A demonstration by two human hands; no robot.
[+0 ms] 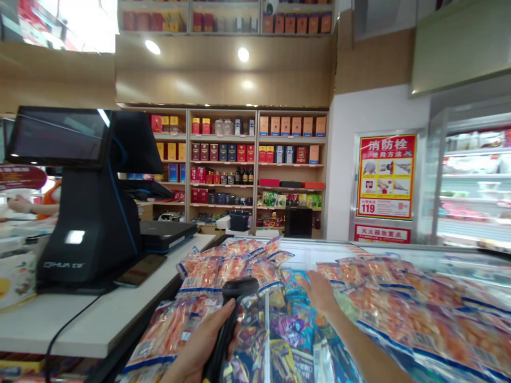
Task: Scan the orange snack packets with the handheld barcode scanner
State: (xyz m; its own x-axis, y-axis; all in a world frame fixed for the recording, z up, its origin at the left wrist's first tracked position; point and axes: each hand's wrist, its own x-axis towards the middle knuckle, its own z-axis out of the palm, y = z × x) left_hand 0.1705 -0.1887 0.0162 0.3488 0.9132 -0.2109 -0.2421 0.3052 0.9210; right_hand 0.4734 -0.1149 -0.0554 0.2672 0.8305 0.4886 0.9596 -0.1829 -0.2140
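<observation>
My left hand [213,335] is wrapped round the handle of a black barcode scanner [239,287], its head pointing away from me. Farther right, my right hand [320,291] reaches forward over a chest of packaged goods, its fingers closed at the edge of a blue snack packet [294,282]. Their tips are slightly blurred. Below both hands lie mixed small packets, among them a purple packet [288,329] and a yellow packet [281,361]. Clear bags of pinkish food [235,268] are heaped behind the scanner, and more food bags [383,311] lie right of my right arm.
On the left, a white counter [75,330] carries a black checkout terminal [88,223], a phone [140,269] and a trailing cable. Another person's hand [22,204] shows at the far left. Shelves of boxes [223,152] stand behind; a glass-fronted fridge [479,181] is at right.
</observation>
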